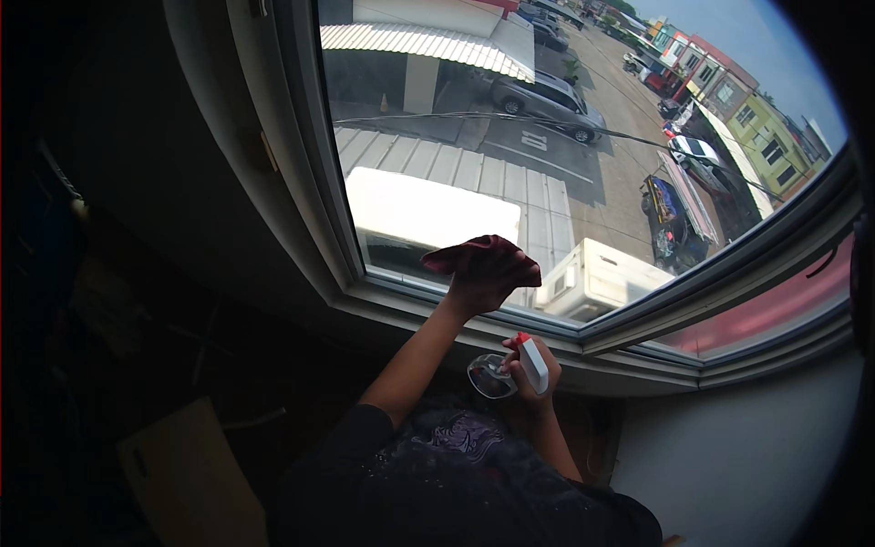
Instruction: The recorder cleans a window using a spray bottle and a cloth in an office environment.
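My left hand [478,280] presses a dark red cloth [489,256] against the lower part of a window pane [472,147], with the fingers spread over the cloth. Lower and to the right, my right hand [540,372] grips a spray bottle by its white and red trigger head [532,362]. The bottle's clear body [491,376] points to the left, below the window sill. Part of the right fingers is hidden behind the trigger head.
A pale window frame [314,205] surrounds the pane, and a second window [759,311] adjoins it at the right. A wooden board [195,478] lies at the lower left. Beyond the glass are roofs, a street and parked vehicles. A pale wall [731,451] stands at the right.
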A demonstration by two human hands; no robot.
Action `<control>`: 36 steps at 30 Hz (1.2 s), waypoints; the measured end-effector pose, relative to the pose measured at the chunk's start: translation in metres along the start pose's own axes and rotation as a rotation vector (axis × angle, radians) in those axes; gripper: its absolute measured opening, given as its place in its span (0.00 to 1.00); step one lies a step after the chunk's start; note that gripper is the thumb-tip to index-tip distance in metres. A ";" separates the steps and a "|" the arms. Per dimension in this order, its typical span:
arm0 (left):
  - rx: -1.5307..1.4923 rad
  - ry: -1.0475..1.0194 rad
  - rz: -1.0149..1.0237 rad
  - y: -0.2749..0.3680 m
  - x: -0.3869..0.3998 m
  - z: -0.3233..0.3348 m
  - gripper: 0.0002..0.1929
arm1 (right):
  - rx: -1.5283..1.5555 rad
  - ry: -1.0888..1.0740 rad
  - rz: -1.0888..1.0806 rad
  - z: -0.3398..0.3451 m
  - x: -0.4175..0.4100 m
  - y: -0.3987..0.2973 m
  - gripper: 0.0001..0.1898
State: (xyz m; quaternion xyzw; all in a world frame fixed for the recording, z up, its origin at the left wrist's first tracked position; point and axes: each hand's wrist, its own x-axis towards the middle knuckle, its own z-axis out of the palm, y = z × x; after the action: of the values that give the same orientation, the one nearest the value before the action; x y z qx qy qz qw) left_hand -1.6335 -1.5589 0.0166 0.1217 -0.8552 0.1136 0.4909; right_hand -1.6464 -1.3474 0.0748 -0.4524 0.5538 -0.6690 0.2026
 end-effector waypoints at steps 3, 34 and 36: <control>-0.076 0.293 -0.291 -0.070 -0.025 -0.013 0.29 | -0.068 -0.015 -0.042 -0.007 -0.002 0.011 0.17; -0.031 0.418 -0.492 -0.090 0.061 -0.072 0.31 | -0.138 0.011 -0.079 -0.040 0.001 0.013 0.14; 0.007 0.433 -0.523 -0.073 0.075 -0.064 0.31 | -0.152 -0.028 -0.129 -0.045 0.006 0.012 0.14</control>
State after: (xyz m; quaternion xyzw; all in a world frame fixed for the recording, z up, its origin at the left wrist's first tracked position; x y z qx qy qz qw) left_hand -1.5946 -1.6149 0.1186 0.3118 -0.6705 0.0102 0.6731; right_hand -1.6896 -1.3302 0.0671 -0.5108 0.5698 -0.6301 0.1319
